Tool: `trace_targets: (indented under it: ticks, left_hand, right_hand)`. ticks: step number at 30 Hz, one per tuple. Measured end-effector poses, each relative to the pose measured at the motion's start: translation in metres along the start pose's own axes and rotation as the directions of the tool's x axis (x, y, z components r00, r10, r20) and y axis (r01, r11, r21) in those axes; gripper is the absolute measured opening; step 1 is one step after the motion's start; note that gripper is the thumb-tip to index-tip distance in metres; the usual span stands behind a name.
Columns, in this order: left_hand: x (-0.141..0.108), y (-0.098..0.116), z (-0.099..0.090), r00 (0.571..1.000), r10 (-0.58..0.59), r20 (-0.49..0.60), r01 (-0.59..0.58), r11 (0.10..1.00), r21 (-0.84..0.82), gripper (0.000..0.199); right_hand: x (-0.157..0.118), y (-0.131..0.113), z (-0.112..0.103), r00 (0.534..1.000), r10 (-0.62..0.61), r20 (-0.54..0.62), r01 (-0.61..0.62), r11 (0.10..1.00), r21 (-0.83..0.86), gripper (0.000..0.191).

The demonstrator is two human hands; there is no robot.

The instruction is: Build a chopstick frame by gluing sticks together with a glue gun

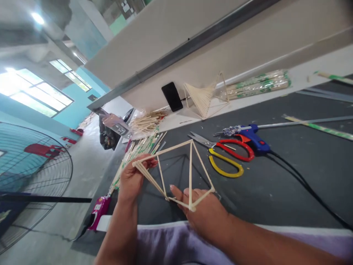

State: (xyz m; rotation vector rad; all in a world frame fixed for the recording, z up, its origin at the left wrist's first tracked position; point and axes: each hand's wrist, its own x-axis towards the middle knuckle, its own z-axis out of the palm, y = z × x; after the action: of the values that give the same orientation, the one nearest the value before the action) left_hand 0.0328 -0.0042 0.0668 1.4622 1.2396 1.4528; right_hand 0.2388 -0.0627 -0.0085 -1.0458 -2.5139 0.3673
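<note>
A frame of thin wooden sticks (191,169), joined at its corners, is held over the dark table. My left hand (134,180) is closed around its left corner, where several sticks lie close together. At the lower right, my right hand (202,209) supports the frame from below, its index finger pointing left and other fingers partly hidden behind the sticks. Just right of the frame lie scissors (220,149) with one red and one yellow handle. Beyond them rests a blue glue gun (252,138) with a clear glue stick in its back.
A finished-looking stick model (202,99) and a black phone (172,96) stand against the wall. Packaged sticks (259,84) lie behind. Loose sticks (149,121) and green-wrapped bundles (129,162) are left, near a pink power strip (99,211). A fan (35,184) stands beside the table.
</note>
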Motion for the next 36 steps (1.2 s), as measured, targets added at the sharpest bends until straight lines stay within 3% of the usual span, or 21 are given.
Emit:
trace_targets:
  ticks: [5, 10, 14, 17, 20, 23, 28, 32, 36]
  left_hand:
    - [0.011, -0.012, 0.004, 0.997, -0.072, -0.030, 0.073, 0.997, 0.036, 0.019]
    - [0.016, -0.028, 0.000, 0.975, -0.222, 0.020, 0.222, 0.975, -0.008, 0.030]
    - [0.001, -0.016, -0.018, 0.958, -0.286, 0.003, 0.280, 0.937, 0.208, 0.032]
    - [-0.026, -0.004, -0.027, 0.968, -0.252, -0.002, 0.217, 0.830, 0.514, 0.018]
    - [-0.057, 0.000, -0.021, 0.956, -0.237, 0.174, 0.051, 0.717, 0.695, 0.009]
    - [-0.079, -0.006, -0.008, 0.922, -0.280, 0.269, -0.021, 0.656, 0.754, 0.007]
    - [-0.086, -0.017, -0.002, 0.922, -0.334, 0.196, 0.024, 0.555, 0.831, 0.017]
    - [-0.082, -0.021, -0.005, 0.914, -0.300, 0.274, -0.069, 0.551, 0.832, 0.012]
    - [-0.081, -0.022, -0.004, 0.915, -0.296, 0.274, -0.058, 0.577, 0.815, 0.006]
  right_hand:
    - [0.004, 0.006, -0.004, 0.992, 0.109, 0.070, -0.110, 0.994, 0.010, 0.049]
    - [0.008, 0.011, -0.005, 0.990, 0.123, 0.062, -0.127, 0.990, 0.054, 0.035]
    - [0.008, 0.012, -0.004, 0.991, 0.123, 0.057, -0.126, 0.991, 0.042, 0.030]
    - [0.008, 0.011, -0.001, 0.993, 0.114, 0.032, -0.115, 0.993, 0.029, 0.028]
    - [0.006, 0.010, 0.001, 0.998, 0.061, 0.029, -0.062, 0.997, 0.034, 0.028]
    - [0.005, 0.010, 0.001, 0.998, 0.014, 0.055, -0.016, 0.999, 0.046, 0.027]
    - [0.006, 0.011, -0.001, 0.997, -0.017, 0.073, 0.013, 0.998, 0.058, 0.026]
    - [0.008, 0.012, 0.000, 0.998, -0.033, 0.056, 0.030, 0.998, 0.053, 0.023]
    - [0.010, 0.014, 0.000, 0.998, -0.064, 0.000, 0.064, 0.997, 0.049, 0.023]
